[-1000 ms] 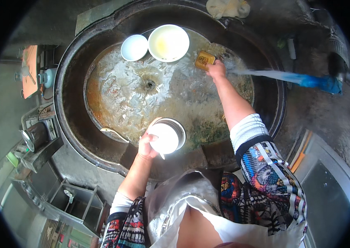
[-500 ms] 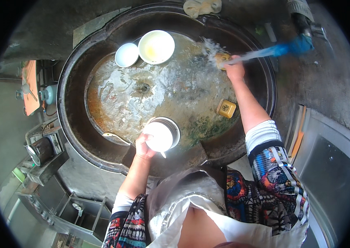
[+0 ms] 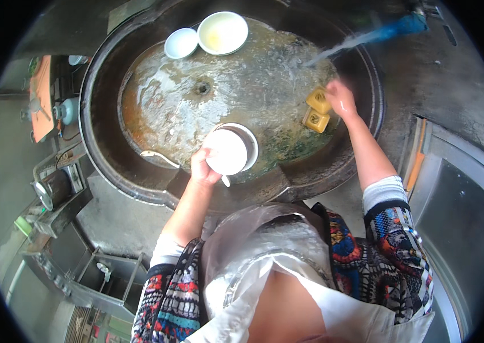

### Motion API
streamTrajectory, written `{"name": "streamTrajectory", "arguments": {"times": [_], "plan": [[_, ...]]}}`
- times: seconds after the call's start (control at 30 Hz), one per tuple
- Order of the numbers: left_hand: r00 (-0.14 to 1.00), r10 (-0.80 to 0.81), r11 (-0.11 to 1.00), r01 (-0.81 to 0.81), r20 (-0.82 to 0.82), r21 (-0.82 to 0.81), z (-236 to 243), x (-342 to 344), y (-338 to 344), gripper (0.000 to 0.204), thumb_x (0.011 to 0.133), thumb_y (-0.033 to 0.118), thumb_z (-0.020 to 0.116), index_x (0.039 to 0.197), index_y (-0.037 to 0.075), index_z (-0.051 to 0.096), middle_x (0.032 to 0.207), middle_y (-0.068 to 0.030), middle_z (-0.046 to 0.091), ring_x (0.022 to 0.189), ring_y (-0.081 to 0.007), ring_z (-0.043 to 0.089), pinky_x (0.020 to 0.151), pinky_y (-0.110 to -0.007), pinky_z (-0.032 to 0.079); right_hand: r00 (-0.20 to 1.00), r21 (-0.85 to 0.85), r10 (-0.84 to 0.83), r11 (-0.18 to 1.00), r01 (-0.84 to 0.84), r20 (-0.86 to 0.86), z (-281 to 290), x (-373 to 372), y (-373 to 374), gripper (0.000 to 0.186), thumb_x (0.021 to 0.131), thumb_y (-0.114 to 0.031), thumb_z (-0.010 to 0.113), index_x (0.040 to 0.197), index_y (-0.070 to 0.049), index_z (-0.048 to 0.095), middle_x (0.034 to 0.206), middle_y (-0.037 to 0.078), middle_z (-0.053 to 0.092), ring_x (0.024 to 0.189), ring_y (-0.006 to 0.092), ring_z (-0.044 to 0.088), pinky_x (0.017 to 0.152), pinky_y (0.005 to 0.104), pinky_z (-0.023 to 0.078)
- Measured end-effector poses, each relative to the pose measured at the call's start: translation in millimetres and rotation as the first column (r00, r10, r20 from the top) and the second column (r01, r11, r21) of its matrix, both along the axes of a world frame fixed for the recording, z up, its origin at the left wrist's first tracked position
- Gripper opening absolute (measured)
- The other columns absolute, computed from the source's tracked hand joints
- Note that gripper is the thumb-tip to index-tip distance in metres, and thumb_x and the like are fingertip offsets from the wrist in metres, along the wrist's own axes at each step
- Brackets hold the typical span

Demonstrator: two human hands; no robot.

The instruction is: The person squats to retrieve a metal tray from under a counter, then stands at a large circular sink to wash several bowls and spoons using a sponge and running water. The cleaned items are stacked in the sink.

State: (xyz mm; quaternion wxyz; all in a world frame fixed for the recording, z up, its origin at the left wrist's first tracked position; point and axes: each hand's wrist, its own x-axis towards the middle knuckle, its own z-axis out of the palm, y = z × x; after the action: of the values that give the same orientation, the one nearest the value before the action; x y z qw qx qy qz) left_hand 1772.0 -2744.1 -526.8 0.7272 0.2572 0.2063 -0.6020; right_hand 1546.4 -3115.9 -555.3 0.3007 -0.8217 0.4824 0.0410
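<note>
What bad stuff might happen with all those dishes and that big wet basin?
The white dishes might slip, since only the left hand holds them, above the basin. The two yellow dishes sit close together by the right hand, so a bump might knock one against the other. The running water might splash where it lands in the basin.

2 sm dishes [image 3: 319, 100]: yellow w/ dk marks. held bowl [image 3: 226, 153]: wht. lg bowl [image 3: 223, 33]: wht, yellow patch inside. sm bowl [image 3: 181, 43]: bluish-wht. basin [image 3: 96, 120]: dk brown, bottom [image 3: 267, 86] mottled grey/rust/green. hose [image 3: 403, 27]: blue. sleeves [image 3: 399, 246]: multicol. print, blk/wht stripes.
</note>
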Motion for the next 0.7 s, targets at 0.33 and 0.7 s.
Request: {"name": "streamTrajectory", "arguments": {"times": [0.33, 0.7], "plan": [[0.999, -0.025, 0.995, 0.022, -0.039, -0.096, 10.5, -6.1, -7.2, 0.065, 0.062, 0.011, 0.055, 0.125, 0.001, 0.045, 0.115, -0.0168, 0.055, 0.105, -0.0324, 0.055, 0.094, -0.045, 0.045, 0.870, 0.529, -0.083, 0.821, -0.217, 0.486, 49.0, 59.8, 145.2, 0.024, 0.088, -0.029, 0.060, 0.102, -0.009, 0.063, 0.106, 0.007, 0.061, 0.100, 0.0228, 0.055, 0.084, 0.0371, 0.047], [0.998, -0.066, 0.996, 0.067, 0.014, -0.063, 4.8, -16.1, -16.0, 0.069, 0.061, 0.008, 0.057, 0.128, 0.001, 0.042, 0.118, -0.0140, 0.053, 0.109, -0.0287, 0.052, 0.096, -0.039, 0.043, 0.943, 0.452, -0.171, 0.892, 0.024, 0.287, 55.5, 67.4, 170.8, 0.029, 0.089, 0.001, 0.050, 0.118, 0.002, 0.053, 0.106, 0.007, 0.062, 0.095, 0.0129, 0.058, 0.083, 0.0265, 0.047]]}}
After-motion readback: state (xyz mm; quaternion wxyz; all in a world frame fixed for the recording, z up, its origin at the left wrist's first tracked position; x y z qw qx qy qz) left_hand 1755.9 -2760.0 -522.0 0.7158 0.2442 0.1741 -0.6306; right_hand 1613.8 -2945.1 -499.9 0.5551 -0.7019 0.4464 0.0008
